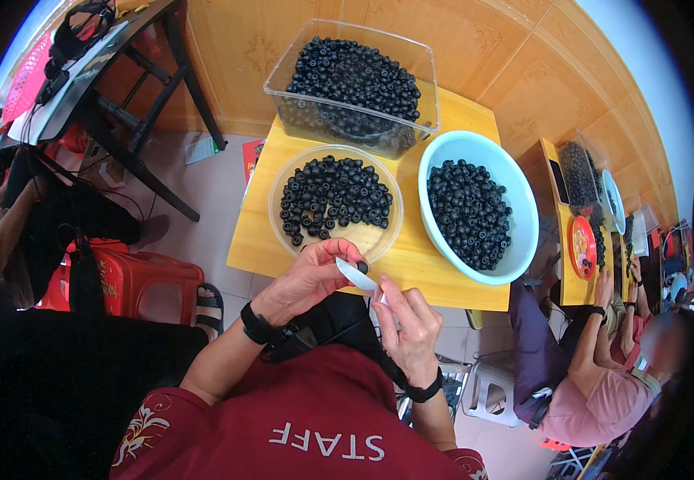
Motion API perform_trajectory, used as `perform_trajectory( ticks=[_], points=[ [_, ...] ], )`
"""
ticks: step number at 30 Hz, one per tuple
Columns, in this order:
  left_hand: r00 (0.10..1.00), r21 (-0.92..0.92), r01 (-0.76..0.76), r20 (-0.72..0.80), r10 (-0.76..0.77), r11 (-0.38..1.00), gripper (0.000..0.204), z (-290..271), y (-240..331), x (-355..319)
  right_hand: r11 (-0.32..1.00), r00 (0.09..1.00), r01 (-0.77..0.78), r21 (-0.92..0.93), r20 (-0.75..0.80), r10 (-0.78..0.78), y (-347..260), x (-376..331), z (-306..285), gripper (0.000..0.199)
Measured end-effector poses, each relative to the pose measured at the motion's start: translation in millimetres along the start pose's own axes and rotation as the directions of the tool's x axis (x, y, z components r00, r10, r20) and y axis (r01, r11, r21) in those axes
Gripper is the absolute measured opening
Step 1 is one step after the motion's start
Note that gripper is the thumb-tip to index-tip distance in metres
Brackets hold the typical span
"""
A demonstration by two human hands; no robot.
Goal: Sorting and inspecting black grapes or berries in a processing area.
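Note:
Over the near edge of the yellow table (459, 298), my left hand (312, 274) pinches a small black ring-shaped part (362, 266) at its fingertips. My right hand (409, 324) is closed on a small knife, whose pale, pointed blade (357, 276) angles up and left against the left fingers, close beside the black part. Just beyond my hands stands a round clear tray (397, 212) with many of the same black parts heaped at its far side; its near part shows a bare pale bottom.
A clear rectangular bin (275, 86) full of black parts stands at the back, and a light-blue basin (525, 216) of them at the right. A red stool (155, 280) and dark table are at left. People work at another yellow table (575, 280) at right.

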State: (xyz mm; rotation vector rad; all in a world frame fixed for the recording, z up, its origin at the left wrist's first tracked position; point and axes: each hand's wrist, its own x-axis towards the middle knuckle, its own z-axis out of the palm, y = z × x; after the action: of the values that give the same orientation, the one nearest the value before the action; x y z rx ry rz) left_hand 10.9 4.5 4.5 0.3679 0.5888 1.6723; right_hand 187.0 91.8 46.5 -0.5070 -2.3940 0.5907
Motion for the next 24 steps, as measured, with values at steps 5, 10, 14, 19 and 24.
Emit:
perform_trajectory(
  ticks=[5,10,14,19,24],
  points=[
    [1.000,-0.005,-0.009,-0.002,0.009,1.000,0.021,0,0,0,1.000,1.000,0.001,-0.016,0.019,-0.001,0,1,0,0.040],
    [1.000,-0.011,0.008,-0.020,-0.008,1.000,0.020,-4,-1,-2,1.000,1.000,-0.017,-0.016,0.003,0.017,0,0,1,0.040],
    [1.000,-0.026,0.008,-0.027,-0.009,1.000,0.018,-4,0,-3,1.000,1.000,-0.026,0.015,0.001,0.026,1,0,1,0.040],
    [1.000,-0.017,0.003,0.005,-0.003,1.000,0.014,-4,4,-5,1.000,0.998,-0.014,0.013,0.056,0.013,1,1,-2,0.040],
    [0.997,-0.012,0.065,0.035,-0.065,0.998,0.010,2,11,-11,0.995,0.995,-0.099,-0.028,0.015,0.100,31,-7,4,0.033]
  ],
)
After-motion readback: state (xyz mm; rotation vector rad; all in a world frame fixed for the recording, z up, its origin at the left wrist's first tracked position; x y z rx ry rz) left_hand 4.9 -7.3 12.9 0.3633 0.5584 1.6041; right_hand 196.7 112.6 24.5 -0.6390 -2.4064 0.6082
